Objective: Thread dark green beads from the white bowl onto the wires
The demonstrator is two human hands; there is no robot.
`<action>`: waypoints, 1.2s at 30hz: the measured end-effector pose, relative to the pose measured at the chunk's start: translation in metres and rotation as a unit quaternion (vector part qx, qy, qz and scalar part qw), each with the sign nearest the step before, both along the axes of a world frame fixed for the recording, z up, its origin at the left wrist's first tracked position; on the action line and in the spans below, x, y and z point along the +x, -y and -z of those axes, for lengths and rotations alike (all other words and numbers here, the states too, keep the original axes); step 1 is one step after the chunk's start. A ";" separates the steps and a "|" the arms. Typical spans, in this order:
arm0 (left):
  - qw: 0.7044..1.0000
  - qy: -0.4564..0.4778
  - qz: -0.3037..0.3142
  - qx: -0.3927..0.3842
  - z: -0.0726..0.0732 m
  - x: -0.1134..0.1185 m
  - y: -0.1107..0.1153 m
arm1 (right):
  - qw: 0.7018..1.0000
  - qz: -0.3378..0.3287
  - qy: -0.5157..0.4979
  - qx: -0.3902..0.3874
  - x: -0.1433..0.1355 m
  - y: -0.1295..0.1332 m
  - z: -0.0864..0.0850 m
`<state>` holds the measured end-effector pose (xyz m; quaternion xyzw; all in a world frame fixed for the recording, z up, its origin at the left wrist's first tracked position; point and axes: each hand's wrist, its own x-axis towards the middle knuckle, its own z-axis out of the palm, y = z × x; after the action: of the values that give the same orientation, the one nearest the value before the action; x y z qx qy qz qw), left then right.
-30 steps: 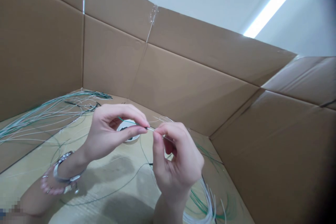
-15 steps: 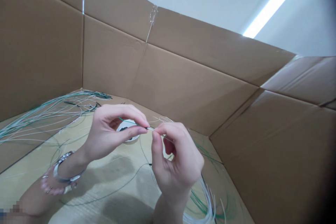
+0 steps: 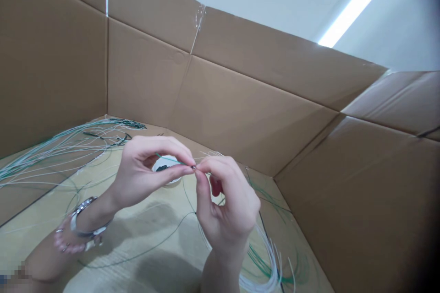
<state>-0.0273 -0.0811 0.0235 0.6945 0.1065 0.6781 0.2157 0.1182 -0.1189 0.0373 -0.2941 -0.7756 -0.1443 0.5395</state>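
Observation:
Thumb and forefinger of my left hand (image 3: 142, 171) are pinched on a thin green wire (image 3: 168, 159), whose tail shows inside the curve of the hand. At these fingertips a tiny dark piece (image 3: 193, 167) just shows; its exact kind is too small to tell. My right hand (image 3: 228, 197) is closed in a pinch on a thin white wire, now mostly covered by its fingers. Both sets of fingertips meet or nearly meet at the dark piece. Behind the left fingers stands a small white bowl (image 3: 174, 181) with small black pieces (image 3: 162, 168) in it.
Green and white wires (image 3: 51, 149) lie bundled along the left side. Coiled white wires (image 3: 266, 279) and green wires (image 3: 257, 258) lie at the lower right. One loose dark green wire (image 3: 151, 251) curves across the table (image 3: 113, 279). Tall cardboard walls (image 3: 220, 87) surround the work surface.
My right hand has moved slightly left and up, closing the small gap to the left fingertips. The short white length between the hands is now covered. My left hand has hardly moved.

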 end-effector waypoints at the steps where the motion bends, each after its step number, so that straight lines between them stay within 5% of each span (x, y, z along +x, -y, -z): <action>1: 1.000 0.005 0.002 -0.001 0.000 0.000 0.000 | 1.000 -0.008 -0.002 -0.002 0.000 -0.001 0.001; 9: 1.000 -0.007 -0.016 0.014 -0.001 -0.002 -0.001 | 0.992 -0.078 -0.095 -0.013 -0.002 -0.008 0.003; 15: 0.979 -0.042 -0.175 0.101 -0.001 -0.005 -0.005 | 0.996 -0.035 -0.073 -0.039 0.001 -0.014 0.002; 24: 0.970 -0.130 -0.193 0.072 -0.005 -0.005 -0.005 | 0.993 0.032 -0.062 -0.099 -0.004 -0.017 0.003; 36: 0.959 0.044 -0.277 0.027 -0.006 -0.038 -0.033 | 0.909 0.103 0.122 -0.384 0.021 -0.034 0.006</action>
<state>-0.0654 -0.0477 0.0295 0.6130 0.2672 0.7435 0.0051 0.1396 -0.0847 0.0311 -0.5367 -0.7964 0.0751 0.2683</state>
